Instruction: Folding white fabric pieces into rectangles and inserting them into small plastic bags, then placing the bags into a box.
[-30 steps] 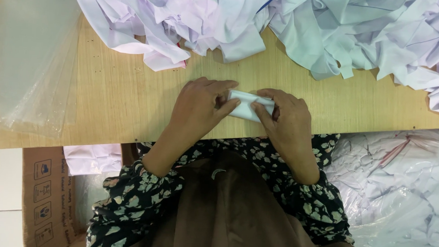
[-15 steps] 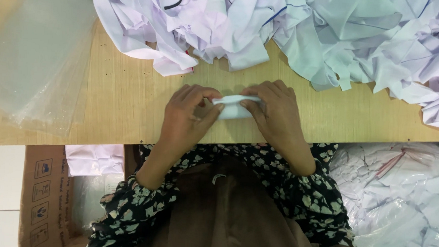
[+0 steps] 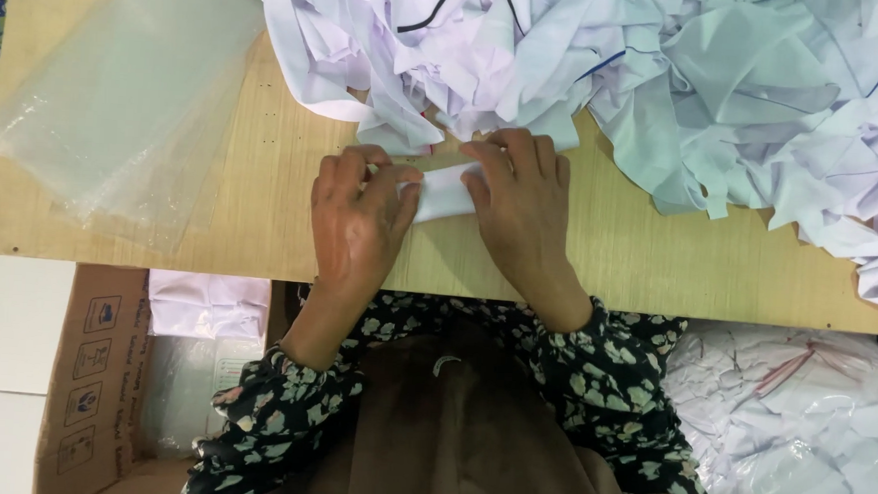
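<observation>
**Hands pinch a small folded white cloth on the wooden table**

Left hand (image 3: 355, 223) and right hand (image 3: 519, 206) meet over a small folded white cloth piece (image 3: 442, 192), each pinching one end between thumb and fingers. It lies on the wooden table (image 3: 261, 208), between the two hands. Just beyond the fingertips spreads a heap of white garments (image 3: 669, 69). Off to the left hand's outer side lies a stack of clear plastic bags (image 3: 127, 90). Below that hand, under the table edge, stands a cardboard box (image 3: 92, 379).
</observation>
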